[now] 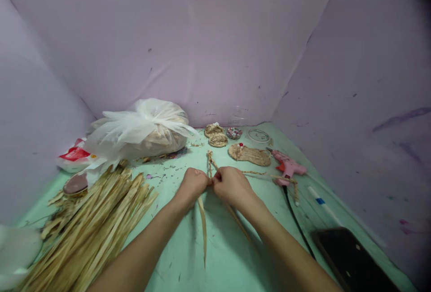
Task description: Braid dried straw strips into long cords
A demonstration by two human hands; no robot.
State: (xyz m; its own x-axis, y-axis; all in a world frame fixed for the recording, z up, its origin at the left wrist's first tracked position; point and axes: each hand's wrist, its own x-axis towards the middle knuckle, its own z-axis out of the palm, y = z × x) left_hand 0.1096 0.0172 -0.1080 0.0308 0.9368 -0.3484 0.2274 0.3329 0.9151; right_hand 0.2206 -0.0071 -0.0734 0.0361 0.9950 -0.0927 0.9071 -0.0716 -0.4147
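My left hand (195,181) and my right hand (230,183) meet at the middle of the table, both closed on a braid (210,162) of dried plant strips. Its twisted part rises beyond my fingers, away from me. A loose flat strip (203,227) hangs toward me below my left hand, and another strip (239,224) runs out under my right wrist. The exact finger grip is partly hidden. Just past my right hand lies another length of thin braid (253,173).
At left lies a heap of dried strips (87,224) before a knotted plastic bag (141,126). Woven sole-shaped pieces (249,154), a container of beads (234,133) and a round lid (258,136) sit at the back. A pink glue gun (288,165), a pen (323,204) and a phone (353,258) are right.
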